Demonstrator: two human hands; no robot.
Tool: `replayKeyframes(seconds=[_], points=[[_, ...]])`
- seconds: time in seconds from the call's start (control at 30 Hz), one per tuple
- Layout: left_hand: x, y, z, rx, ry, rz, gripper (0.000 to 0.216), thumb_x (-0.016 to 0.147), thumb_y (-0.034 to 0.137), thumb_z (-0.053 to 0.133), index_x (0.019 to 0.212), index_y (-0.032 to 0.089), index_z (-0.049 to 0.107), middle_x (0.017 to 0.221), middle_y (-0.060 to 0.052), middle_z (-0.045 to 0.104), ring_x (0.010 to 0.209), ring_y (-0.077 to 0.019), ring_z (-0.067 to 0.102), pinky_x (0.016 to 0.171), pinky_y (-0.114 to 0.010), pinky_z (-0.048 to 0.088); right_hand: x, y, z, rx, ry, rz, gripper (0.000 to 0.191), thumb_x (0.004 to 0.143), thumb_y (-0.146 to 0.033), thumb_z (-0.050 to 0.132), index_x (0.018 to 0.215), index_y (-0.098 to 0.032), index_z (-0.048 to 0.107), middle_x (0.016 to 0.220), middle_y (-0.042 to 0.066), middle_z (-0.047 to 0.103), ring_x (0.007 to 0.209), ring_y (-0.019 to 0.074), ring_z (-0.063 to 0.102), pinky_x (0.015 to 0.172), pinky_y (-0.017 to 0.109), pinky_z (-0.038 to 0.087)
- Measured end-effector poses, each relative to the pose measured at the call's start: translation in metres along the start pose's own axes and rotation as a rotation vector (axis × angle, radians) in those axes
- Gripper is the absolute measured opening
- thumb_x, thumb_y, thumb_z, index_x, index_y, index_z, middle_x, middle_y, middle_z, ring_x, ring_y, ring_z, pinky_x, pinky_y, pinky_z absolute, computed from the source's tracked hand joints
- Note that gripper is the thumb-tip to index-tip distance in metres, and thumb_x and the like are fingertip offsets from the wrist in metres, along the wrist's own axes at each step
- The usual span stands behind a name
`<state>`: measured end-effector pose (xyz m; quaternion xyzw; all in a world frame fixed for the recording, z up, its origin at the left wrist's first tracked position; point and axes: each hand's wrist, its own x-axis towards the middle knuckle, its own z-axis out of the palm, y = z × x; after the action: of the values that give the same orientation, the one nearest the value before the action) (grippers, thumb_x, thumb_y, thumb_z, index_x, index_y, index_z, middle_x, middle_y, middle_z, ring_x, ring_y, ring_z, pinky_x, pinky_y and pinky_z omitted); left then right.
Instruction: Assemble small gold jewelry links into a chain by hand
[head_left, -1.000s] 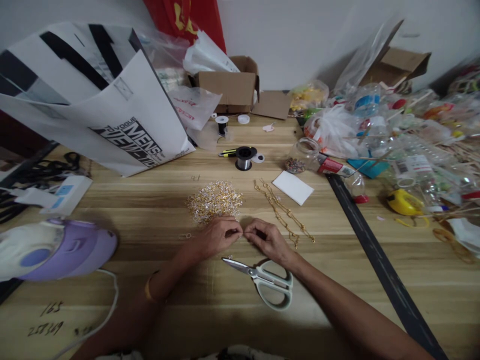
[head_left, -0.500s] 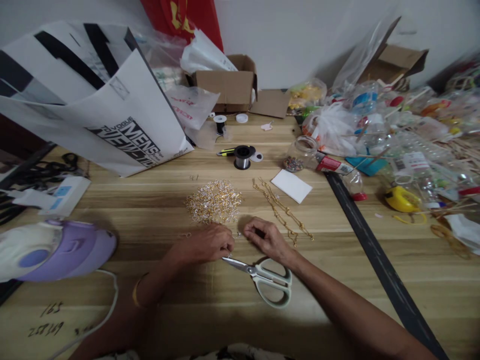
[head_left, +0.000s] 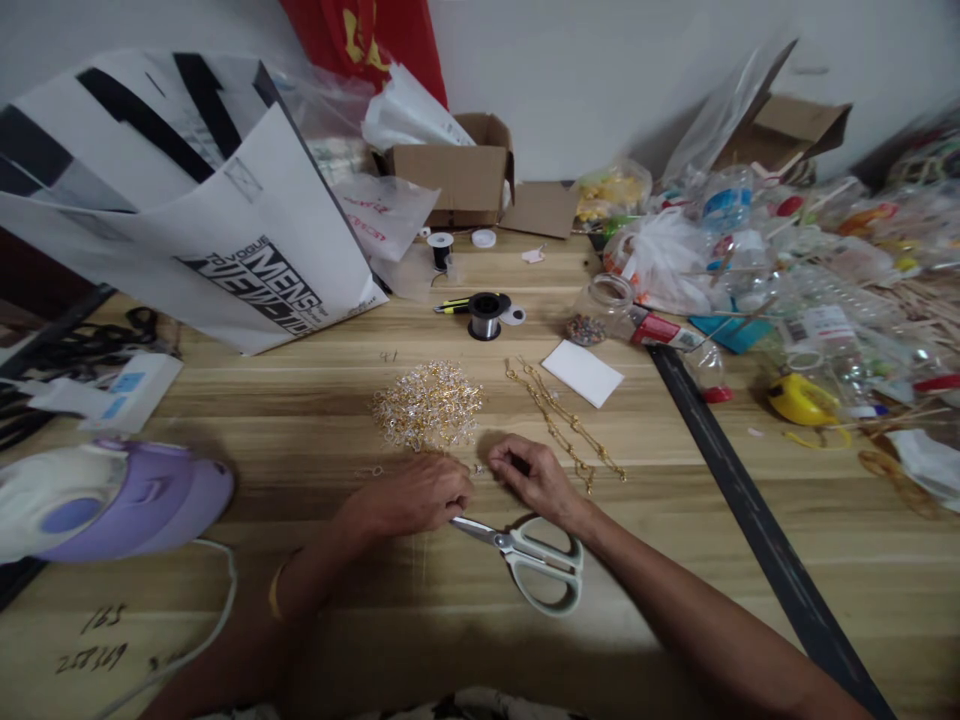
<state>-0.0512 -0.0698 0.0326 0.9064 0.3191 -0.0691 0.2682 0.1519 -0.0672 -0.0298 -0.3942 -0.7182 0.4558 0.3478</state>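
Observation:
My left hand (head_left: pixel 427 493) is closed, with its fingertips pinched together just in front of a heap of small gold and silver jewellery pieces (head_left: pixel 429 405). What it pinches is too small to make out. Across a short gap, my right hand (head_left: pixel 531 478) rests on the table with thumb and fingers curled together; anything between them is hidden. A tiny silvery piece (head_left: pixel 478 470) lies between the hands. Scissors with pale green handles (head_left: pixel 517 556) lie below them, tips close to my left fingers. Two gold chains (head_left: pixel 559 420) stretch beyond my right hand.
A spool of silvery wire (head_left: pixel 486 316) and a white card (head_left: pixel 583 372) sit farther back. A purple and white appliance (head_left: pixel 127 498) and a white bag (head_left: pixel 247 220) stand on the left. Plastic bottles (head_left: pixel 750 250) and a yellow tape measure (head_left: pixel 804 398) crowd the right.
My left hand has shifted slightly right, toward my right hand. My right hand stays nearly in place, and the things on the table lie as before.

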Motion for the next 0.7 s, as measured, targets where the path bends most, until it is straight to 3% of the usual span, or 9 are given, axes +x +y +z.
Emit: replayKeyframes(seconds=[0.23, 0.43, 0.57, 0.7], points=[[-0.001, 0.002, -0.001, 0.018, -0.002, 0.012, 0.018, 0.086, 0.015, 0.047, 0.074, 0.016, 0.06, 0.077, -0.003, 0.062, 0.082, -0.0171, 0.056, 0.077, -0.027, 0.039, 0.0, 0.001, 0.0, -0.02, 0.006, -0.008, 0.01, 0.086, -0.02, 0.052, 0.079, -0.015, 0.057, 0.069, 0.0, 0.053, 0.063, 0.012, 0.048, 0.059, 0.022, 0.038], [0.0, -0.006, -0.005, -0.052, 0.136, 0.029, 0.015, 0.082, 0.011, 0.048, 0.072, 0.016, 0.058, 0.073, -0.001, 0.058, 0.071, -0.0131, 0.053, 0.068, -0.023, 0.038, 0.0, 0.002, 0.0, -0.03, 0.009, -0.003, 0.01, 0.086, -0.019, 0.052, 0.078, -0.015, 0.057, 0.069, 0.0, 0.053, 0.063, 0.0118, 0.048, 0.059, 0.022, 0.038], [0.006, -0.019, -0.001, -0.206, 0.285, 0.009, 0.013, 0.078, 0.011, 0.05, 0.073, 0.015, 0.062, 0.075, -0.002, 0.061, 0.071, -0.0126, 0.055, 0.067, -0.023, 0.04, 0.0, 0.002, 0.0, -0.023, 0.008, -0.004, 0.01, 0.086, -0.02, 0.052, 0.079, -0.015, 0.057, 0.069, 0.0, 0.053, 0.063, 0.0116, 0.048, 0.059, 0.022, 0.038], [0.014, -0.03, 0.007, -0.574, 0.346, -0.081, 0.009, 0.074, 0.017, 0.057, 0.076, 0.013, 0.064, 0.073, -0.004, 0.065, 0.065, -0.0127, 0.058, 0.059, -0.022, 0.043, 0.0, 0.0, -0.001, -0.028, 0.009, -0.01, 0.011, 0.087, -0.02, 0.052, 0.079, -0.015, 0.057, 0.069, 0.0, 0.054, 0.063, 0.0117, 0.048, 0.059, 0.022, 0.038]])
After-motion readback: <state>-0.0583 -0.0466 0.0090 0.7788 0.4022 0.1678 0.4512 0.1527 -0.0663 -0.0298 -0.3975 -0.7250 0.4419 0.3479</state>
